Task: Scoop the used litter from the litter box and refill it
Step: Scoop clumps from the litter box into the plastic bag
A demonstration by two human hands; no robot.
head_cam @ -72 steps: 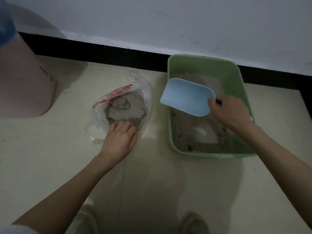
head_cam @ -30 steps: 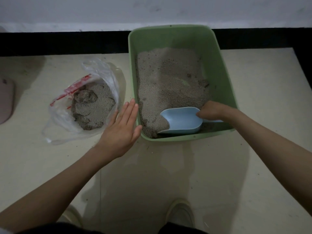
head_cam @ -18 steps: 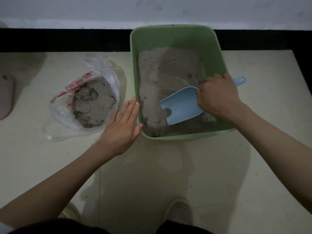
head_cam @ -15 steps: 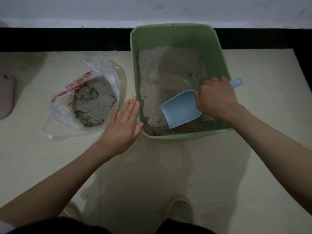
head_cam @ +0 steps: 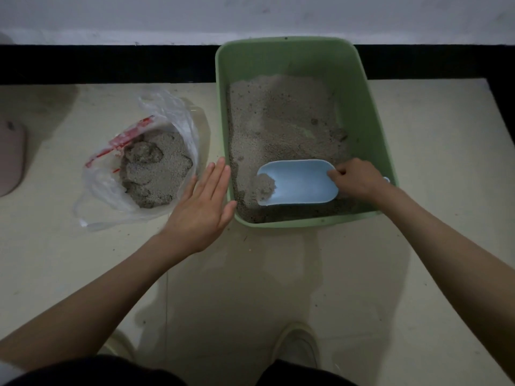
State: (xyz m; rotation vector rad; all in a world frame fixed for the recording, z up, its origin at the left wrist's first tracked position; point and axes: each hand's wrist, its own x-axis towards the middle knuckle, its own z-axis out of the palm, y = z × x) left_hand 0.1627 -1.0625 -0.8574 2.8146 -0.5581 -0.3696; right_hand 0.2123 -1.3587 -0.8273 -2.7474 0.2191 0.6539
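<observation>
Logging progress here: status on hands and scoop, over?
Right hand grips blue scoop, low in green litter box, little litter aboard. Left hand open beside box. Waste bag open, nothing blocking.

A pale tiled floor [head_cam: 432, 168] is bounded at the rear by a black skirting board [head_cam: 106, 64] beneath a white wall [head_cam: 250, 15]. A pinkish rounded object [head_cam: 11, 157] is cut off at the left edge. Two light shoes [head_cam: 298, 346] are seen at the bottom.

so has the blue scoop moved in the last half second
Yes. The blue scoop has dropped from a raised tilt toward the green litter box's near wall, its mouth now pushed into the litter, gripped by the right hand.
</observation>
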